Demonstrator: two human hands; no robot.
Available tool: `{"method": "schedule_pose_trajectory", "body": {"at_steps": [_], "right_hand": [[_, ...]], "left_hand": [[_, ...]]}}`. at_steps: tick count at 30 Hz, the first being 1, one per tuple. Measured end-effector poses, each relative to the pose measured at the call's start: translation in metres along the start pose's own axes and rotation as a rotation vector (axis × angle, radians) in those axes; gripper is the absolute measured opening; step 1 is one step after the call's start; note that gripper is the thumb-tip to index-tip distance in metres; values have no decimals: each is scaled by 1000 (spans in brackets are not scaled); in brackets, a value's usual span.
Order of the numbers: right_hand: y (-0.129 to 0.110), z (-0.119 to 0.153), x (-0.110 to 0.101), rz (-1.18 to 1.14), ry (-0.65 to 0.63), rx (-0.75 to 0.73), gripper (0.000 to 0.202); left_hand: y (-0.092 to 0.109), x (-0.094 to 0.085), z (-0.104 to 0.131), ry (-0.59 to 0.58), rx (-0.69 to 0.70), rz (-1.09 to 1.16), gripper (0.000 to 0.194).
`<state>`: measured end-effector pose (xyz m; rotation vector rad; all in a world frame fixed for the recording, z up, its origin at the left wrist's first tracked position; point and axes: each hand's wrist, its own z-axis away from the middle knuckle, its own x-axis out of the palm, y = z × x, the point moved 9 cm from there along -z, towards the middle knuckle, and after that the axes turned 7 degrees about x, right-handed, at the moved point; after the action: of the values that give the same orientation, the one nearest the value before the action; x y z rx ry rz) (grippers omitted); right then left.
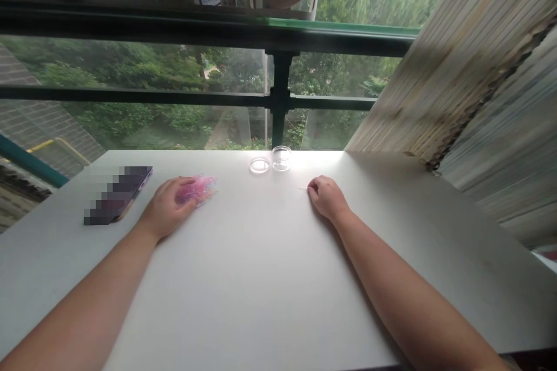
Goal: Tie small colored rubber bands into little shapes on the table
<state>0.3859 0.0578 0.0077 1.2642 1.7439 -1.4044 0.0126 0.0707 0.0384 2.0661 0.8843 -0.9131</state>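
Observation:
My left hand (pixel 167 206) rests on the table with its fingers curved over a pink and purple translucent bundle (pixel 201 188). Thin, stringy edges stick out of that bundle on its right side; its exact kind cannot be made out. On the right, my right hand (pixel 327 197) is closed in a pinch, low over the tabletop. A short, thin, pale strand (pixel 303 188) pokes out to the left from between its fingertips. Between the hands, farther back, stand a small clear round container (pixel 281 159) and, beside it, a clear round lid (pixel 260 166).
A dark phone (pixel 124 191), partly pixelated, lies left of my left hand. The white table (pixel 243 278) reaches to a window with a dark green railing (pixel 195 29). A striped curtain (pixel 418 69) hangs along the right side, touching the table's back right edge.

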Motion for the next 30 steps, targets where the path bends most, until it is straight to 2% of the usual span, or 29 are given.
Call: {"method": "schedule_pose_trajectory", "body": {"at_steps": [8, 11, 17, 21, 25, 30], "right_hand": [[1, 5, -5, 15, 37, 43, 14], [0, 7, -6, 11, 50, 35, 14], [1, 6, -8, -15, 58, 6, 14], [1, 7, -9, 0, 82, -2, 14], [-8, 12, -8, 42, 82, -36, 13], [-26, 19, -8, 85, 89, -111, 12]], "left_hand": [[-5, 1, 2, 1, -16, 32, 37], [-8, 0, 2, 12, -65, 54, 37], [-34, -2, 9, 135, -233, 192, 35], [-47, 1, 11, 181, -276, 284, 33], [-43, 5, 8, 140, -257, 298, 32], [-34, 0, 2, 123, -191, 266, 29]]}}
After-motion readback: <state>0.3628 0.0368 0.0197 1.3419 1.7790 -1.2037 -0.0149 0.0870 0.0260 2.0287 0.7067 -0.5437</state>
